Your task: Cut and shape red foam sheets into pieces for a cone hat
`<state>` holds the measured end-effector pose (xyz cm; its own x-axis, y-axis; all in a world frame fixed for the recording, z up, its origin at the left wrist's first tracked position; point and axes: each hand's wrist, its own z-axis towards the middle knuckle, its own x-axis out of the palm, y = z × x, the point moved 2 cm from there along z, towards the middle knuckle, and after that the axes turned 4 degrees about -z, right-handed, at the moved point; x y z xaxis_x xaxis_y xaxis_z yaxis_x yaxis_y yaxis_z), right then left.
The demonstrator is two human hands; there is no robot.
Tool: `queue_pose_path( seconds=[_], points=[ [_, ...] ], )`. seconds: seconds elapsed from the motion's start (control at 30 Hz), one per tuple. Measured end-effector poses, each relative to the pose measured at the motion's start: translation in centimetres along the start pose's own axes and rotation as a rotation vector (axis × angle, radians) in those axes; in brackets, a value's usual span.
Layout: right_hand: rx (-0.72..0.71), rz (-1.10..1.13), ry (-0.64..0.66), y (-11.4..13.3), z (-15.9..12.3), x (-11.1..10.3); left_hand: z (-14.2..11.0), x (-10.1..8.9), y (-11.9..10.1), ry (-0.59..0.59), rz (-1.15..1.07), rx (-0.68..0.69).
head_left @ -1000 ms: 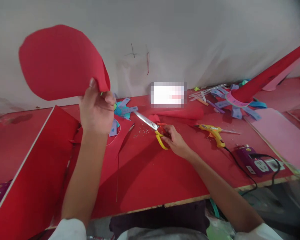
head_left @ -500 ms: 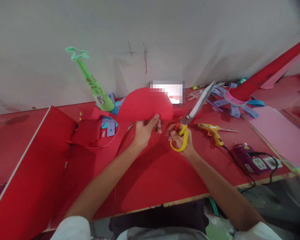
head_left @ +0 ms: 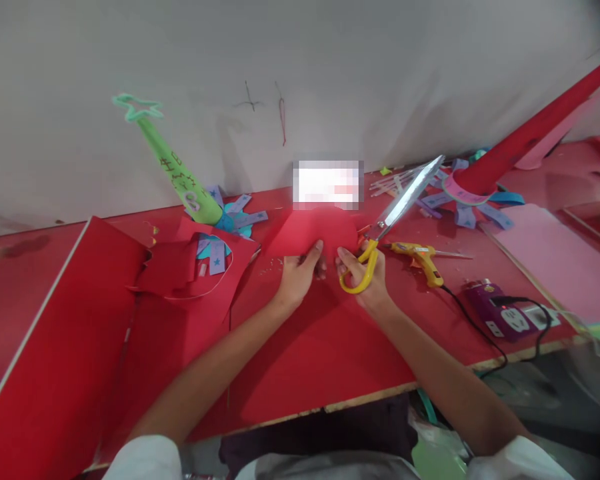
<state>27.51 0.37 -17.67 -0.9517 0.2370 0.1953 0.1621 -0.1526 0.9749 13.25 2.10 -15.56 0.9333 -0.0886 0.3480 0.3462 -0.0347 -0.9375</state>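
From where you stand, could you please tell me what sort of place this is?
Probably a craft workspace, judging by the scissors, the yellow glue gun on the red table and the decorated green cone.

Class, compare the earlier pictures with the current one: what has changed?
The left hand has brought the red paper down from the upper left to the middle. The right hand, still holding the scissors, now seems to touch the paper's edge too; their blades swung from up-left to up-right. The glue gun and purple power socket stayed put.
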Motion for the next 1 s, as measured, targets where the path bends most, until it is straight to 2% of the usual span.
queue_pose_path(
  seconds=[0.07,0.27,0.47,0.53,0.67,0.83,1.0],
  points=[
    [-0.005,0.017,-0.013,0.3,0.1,0.0,0.5,-0.6,-0.7,-0.055,-0.001,0.035],
    [-0.062,0.051,-0.065,0.8,0.6,-0.4,2.3,-3.0,-2.5,-0.1,0.045,0.123],
    [-0.057,0.049,-0.061,0.6,0.5,-0.4,2.4,-3.3,-2.8,-0.109,-0.036,0.143],
    [-0.059,0.042,-0.06,0.7,0.5,-0.4,2.3,-3.1,-2.7,-0.084,-0.08,0.11],
    [-0.072,0.044,-0.064,0.8,0.5,-0.4,2.1,-2.5,-2.4,0.045,-0.113,0.048],
    [-0.044,0.011,-0.082,0.4,0.2,-0.2,1.2,-1.9,-1.6,0.19,-0.063,-0.018],
    [-0.016,-0.045,-0.021,-0.5,-0.5,0.2,0.5,-2.0,-0.3,0.185,0.094,-0.125]
  ],
)
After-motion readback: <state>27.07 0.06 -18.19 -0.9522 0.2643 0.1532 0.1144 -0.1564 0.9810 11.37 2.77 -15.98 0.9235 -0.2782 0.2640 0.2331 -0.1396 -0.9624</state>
